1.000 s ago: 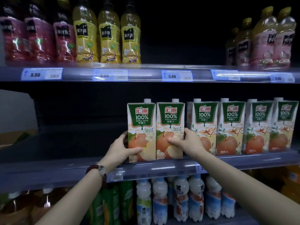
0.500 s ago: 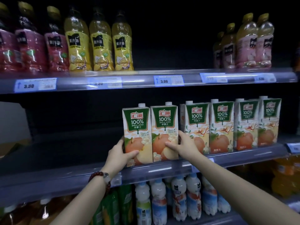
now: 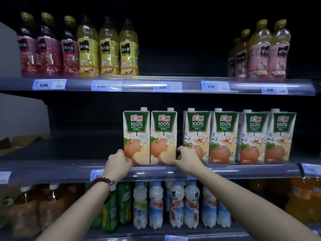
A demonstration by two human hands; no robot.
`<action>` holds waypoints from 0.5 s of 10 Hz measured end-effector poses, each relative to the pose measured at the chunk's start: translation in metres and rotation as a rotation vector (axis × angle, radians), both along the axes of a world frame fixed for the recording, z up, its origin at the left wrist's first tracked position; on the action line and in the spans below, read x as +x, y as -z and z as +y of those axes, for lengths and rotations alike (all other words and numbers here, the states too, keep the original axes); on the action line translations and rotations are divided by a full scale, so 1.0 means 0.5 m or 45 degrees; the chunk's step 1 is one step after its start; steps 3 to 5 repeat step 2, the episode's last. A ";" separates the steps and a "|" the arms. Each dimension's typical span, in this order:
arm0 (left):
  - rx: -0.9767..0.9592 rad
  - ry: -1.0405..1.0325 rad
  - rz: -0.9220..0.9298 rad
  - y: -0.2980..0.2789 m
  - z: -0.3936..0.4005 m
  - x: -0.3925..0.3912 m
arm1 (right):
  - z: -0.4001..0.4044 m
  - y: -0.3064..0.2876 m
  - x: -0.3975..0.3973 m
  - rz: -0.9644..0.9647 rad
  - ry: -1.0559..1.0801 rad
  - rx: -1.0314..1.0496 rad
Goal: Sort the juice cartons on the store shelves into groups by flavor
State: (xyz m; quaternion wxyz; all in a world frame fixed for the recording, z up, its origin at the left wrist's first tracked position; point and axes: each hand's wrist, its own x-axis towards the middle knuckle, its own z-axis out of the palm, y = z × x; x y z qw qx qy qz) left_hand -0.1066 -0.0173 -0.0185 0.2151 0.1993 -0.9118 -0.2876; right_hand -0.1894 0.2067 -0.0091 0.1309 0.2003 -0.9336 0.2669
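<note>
Six apple juice cartons stand upright along the middle shelf (image 3: 243,168), all facing out. The two on the left sit touching as a pair, with a narrow gap between them and the four cartons (image 3: 239,136) to their right. The left hand (image 3: 118,164), with a red bead bracelet (image 3: 102,181) at its wrist, is pressed against the lower left edge of the first carton (image 3: 136,136), fingers wrapped round its corner. The right hand (image 3: 186,158) rests at the lower right edge of the second carton (image 3: 163,136), its fingers curled into the gap, touching the carton rather than clamping it. Bottles with red and yellow labels (image 3: 78,49) line the shelf above.
</note>
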 end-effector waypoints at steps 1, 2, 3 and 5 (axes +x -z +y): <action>-0.001 0.074 -0.056 0.011 0.031 0.032 | 0.031 0.010 0.029 0.094 -0.061 -0.046; -0.035 0.145 -0.064 0.013 0.066 0.060 | 0.059 0.013 0.053 0.103 -0.077 -0.087; -0.035 0.145 -0.064 0.013 0.066 0.060 | 0.059 0.013 0.053 0.103 -0.077 -0.087; -0.035 0.145 -0.064 0.013 0.066 0.060 | 0.059 0.013 0.053 0.103 -0.077 -0.087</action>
